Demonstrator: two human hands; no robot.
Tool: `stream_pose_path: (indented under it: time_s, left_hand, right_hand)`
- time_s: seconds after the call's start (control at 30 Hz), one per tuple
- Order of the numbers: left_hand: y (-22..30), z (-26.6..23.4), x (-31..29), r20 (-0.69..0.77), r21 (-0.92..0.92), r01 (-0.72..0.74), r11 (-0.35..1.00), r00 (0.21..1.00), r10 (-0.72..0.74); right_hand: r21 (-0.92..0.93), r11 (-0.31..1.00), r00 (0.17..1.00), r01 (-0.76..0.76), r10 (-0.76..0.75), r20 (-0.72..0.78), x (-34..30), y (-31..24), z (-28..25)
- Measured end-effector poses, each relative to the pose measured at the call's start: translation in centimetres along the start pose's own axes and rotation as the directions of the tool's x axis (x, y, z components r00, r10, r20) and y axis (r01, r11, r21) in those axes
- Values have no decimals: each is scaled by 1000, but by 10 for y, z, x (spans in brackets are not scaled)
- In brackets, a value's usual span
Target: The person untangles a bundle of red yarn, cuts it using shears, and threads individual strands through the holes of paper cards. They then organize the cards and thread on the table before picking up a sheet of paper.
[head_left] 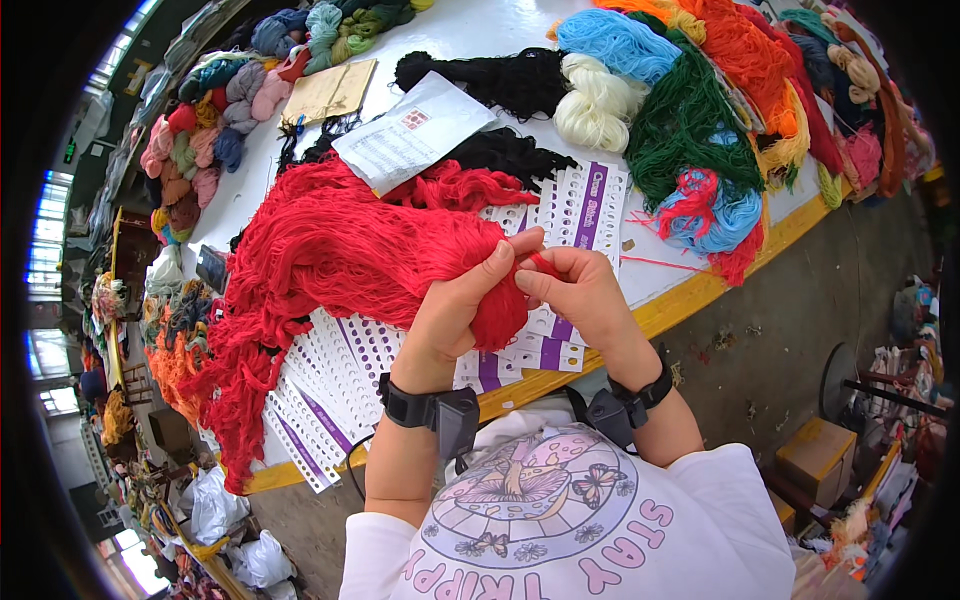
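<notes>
White cloth of the person's shirt (720, 530) fills the bottom centre. Mid-frame, the left hand (458, 305) grips the near end of a big red yarn bundle (340, 240); the right hand (590, 300) pinches red strands there. The bundle sprawls toward lower left across the desk (690, 315), over white-and-purple punched cards (345, 360). Farther, at upper centre, a pale packet (412, 135) overlaps black yarn (515, 155); green yarn (680, 130) lies upper right.

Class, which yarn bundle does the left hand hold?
The big red bundle: the left hand grips its right end; the cream bundle and green bundle lie untouched.
</notes>
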State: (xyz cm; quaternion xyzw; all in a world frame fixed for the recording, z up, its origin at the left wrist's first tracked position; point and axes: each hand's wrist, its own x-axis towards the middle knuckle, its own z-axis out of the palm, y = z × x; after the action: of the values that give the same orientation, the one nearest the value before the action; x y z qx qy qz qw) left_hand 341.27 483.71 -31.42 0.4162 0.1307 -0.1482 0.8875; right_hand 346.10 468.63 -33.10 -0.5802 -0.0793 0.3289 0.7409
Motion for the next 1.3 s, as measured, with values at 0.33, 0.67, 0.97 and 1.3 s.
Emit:
stream_pose_path:
  time_s: [0.33,0.67,0.97,1.3]
  left_hand:
    - [0,-1,0,-149,-69,-92,993,986,81]
    - [-7,-7,7,-208,-99,-58,993,977,37]
    - [-6,-11,6,-204,-75,-15,997,979,0]
    - [-4,3,5,-159,-150,-49,988,987,25]
  right_hand:
    - [384,923,1000,-4,5,-3,6,16,-14]
    - [410,912,1000,-16,11,14,4,18,-12]
    - [314,950,998,5,17,-65,2,10,-11]
    - [-37,994,987,104,-108,-115,2,5,-1]
